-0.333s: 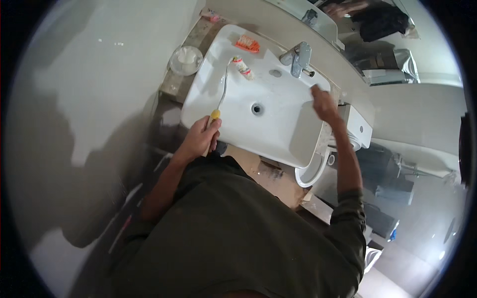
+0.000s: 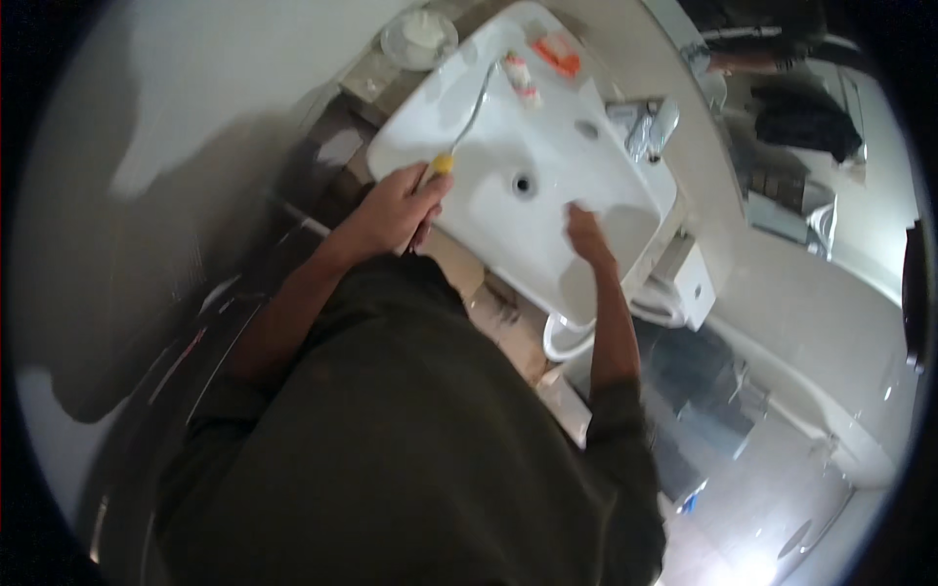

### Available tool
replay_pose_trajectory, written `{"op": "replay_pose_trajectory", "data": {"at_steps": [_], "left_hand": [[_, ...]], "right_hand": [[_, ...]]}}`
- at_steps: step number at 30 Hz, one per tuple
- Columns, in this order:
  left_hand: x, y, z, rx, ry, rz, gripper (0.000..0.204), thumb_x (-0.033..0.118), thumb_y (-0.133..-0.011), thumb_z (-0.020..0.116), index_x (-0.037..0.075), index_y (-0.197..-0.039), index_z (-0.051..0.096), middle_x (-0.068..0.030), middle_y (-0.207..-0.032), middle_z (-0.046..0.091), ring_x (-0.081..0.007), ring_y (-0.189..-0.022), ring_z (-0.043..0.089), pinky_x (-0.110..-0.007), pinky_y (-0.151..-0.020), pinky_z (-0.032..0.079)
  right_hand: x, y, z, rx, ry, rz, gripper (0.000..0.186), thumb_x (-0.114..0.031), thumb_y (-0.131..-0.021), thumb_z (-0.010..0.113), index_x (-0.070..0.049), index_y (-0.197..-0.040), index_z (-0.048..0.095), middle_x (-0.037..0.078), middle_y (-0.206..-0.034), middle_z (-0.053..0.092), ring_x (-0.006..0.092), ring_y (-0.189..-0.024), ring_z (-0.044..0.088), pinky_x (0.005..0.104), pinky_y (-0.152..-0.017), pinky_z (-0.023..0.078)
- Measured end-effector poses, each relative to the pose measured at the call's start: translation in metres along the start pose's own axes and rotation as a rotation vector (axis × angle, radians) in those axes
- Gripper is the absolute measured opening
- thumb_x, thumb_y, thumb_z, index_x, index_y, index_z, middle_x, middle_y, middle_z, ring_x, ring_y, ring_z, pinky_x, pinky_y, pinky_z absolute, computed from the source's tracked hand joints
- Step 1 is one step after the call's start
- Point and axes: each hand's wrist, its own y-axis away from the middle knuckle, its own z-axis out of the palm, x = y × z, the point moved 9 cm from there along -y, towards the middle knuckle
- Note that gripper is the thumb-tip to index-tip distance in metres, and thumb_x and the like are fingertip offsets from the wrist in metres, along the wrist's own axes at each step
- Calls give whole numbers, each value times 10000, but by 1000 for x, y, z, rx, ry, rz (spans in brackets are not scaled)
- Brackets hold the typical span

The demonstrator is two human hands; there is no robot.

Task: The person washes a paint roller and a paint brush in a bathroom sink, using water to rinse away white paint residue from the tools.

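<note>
A white washbasin (image 2: 459, 117) with a drain hole (image 2: 523, 183) lies ahead of me. My left hand (image 2: 396, 210) grips the yellow handle of a long thin tool (image 2: 467, 117), whose pale shaft reaches up along the basin's left rim. My right hand (image 2: 584, 234) is inside the bowl, fingers against its white surface below and right of the drain; I cannot tell whether it holds anything. A chrome tap (image 2: 647, 125) stands at the basin's far right edge.
A small tube (image 2: 521, 78) and an orange item (image 2: 557, 54) lie on the basin's far rim. A round white dish (image 2: 418, 37) sits on the ledge to the left. A white box (image 2: 696, 283) and a hose (image 2: 567, 337) hang below the basin's right side.
My right hand has come down from the basin's right rim near the tap into the bowl. My left hand still holds the yellow-handled tool.
</note>
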Motion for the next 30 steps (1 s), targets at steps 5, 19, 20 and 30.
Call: {"op": "replay_pose_trajectory", "data": {"at_steps": [5, 19, 20, 30], "left_hand": [[16, 3, -11, 35, 49, 19, 271, 318, -1009, 500, 60, -933, 476, 22, -671, 456, -59, -479, 448, -233, -442, 394], [40, 17, 18, -54, -58, 9, 267, 308, -1006, 512, 67, -897, 477, 32, -637, 449, -43, -464, 429, -217, -436, 365], [35, 20, 14, -29, -55, 19, 267, 309, -1006, 511, 68, -898, 478, 33, -638, 448, -42, -463, 428, -217, -436, 365], [37, 6, 34, -164, -129, 106, 298, 318, -1011, 499, 47, -888, 483, 30, -627, 453, -49, -448, 431, -243, -413, 372]], "right_hand": [[29, 13, -92, 169, -146, -248, 246, -224, -969, 442, -8, -1034, 541, 132, -890, 554, 259, -844, 509, 378, -768, 386], [96, 32, -40, -39, -429, -277, 258, -124, -909, 436, -88, -1124, 574, 78, -1016, 535, 181, -810, 553, 269, -588, 470], [108, 44, -56, -17, -509, -105, 300, -105, -896, 433, -83, -1145, 599, 99, -1147, 529, 178, -828, 561, 267, -600, 480], [197, 35, 79, -332, -964, -320, 382, -310, -968, 525, -18, -1213, 547, 95, -893, 667, 163, -674, 633, 312, -537, 534]]}}
